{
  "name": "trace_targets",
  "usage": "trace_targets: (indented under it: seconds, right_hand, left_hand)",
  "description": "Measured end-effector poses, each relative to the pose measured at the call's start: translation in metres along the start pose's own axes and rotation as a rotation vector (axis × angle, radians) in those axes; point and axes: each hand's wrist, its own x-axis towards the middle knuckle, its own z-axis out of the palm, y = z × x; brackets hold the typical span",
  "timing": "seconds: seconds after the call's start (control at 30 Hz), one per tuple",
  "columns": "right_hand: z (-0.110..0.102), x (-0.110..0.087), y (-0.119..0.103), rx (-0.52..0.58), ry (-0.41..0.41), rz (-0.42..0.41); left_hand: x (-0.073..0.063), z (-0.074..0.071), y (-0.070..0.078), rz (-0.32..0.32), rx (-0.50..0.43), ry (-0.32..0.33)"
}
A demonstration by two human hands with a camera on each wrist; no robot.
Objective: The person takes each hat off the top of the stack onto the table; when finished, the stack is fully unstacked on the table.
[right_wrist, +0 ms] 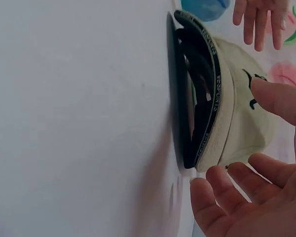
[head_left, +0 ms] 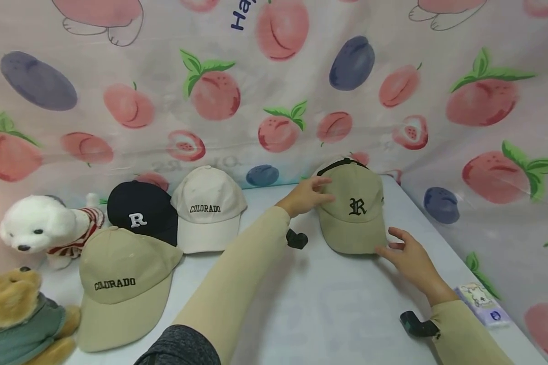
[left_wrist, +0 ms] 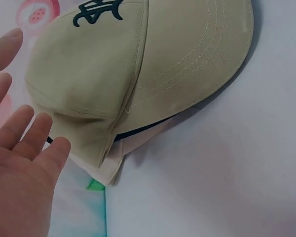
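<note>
So I had my left hand (head_left: pixel 307 196) by the crown of the tan cap (head_left: pixel 350 215) and my right hand (head_left: pixel 410 259) by its brim, at the back right of the table (head_left: pixel 338 309). Fingers were spread wide, nothing pinched, and I honestly couldn't tell if any fingertips were touching. My worry: a paler cap (left_wrist: pixel 104 171) poked out from under it, so grabbing carelessly could've dragged both. Plus the brim arched over a gap, so pushing from one side might've tipped it.

A white plush dog (head_left: pixel 38 223) stands beyond a brown plush bear (head_left: pixel 15 304), before fruit-printed fabric (head_left: pixel 160 66).
</note>
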Motion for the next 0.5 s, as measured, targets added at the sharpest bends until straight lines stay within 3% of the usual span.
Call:
trace_targets:
  seconds: [0.33, 0.5]
  right_hand:
    - [0.005, 0.025, 0.002, 0.023, -0.002, 0.041]
    - [0.008, 0.028, 0.001, 0.021, -0.017, 0.059]
  left_hand:
    - [0.011, 0.009, -0.003, -0.012, -0.034, 0.032]
    - [0.014, 0.014, -0.004, -0.023, -0.053, 0.021]
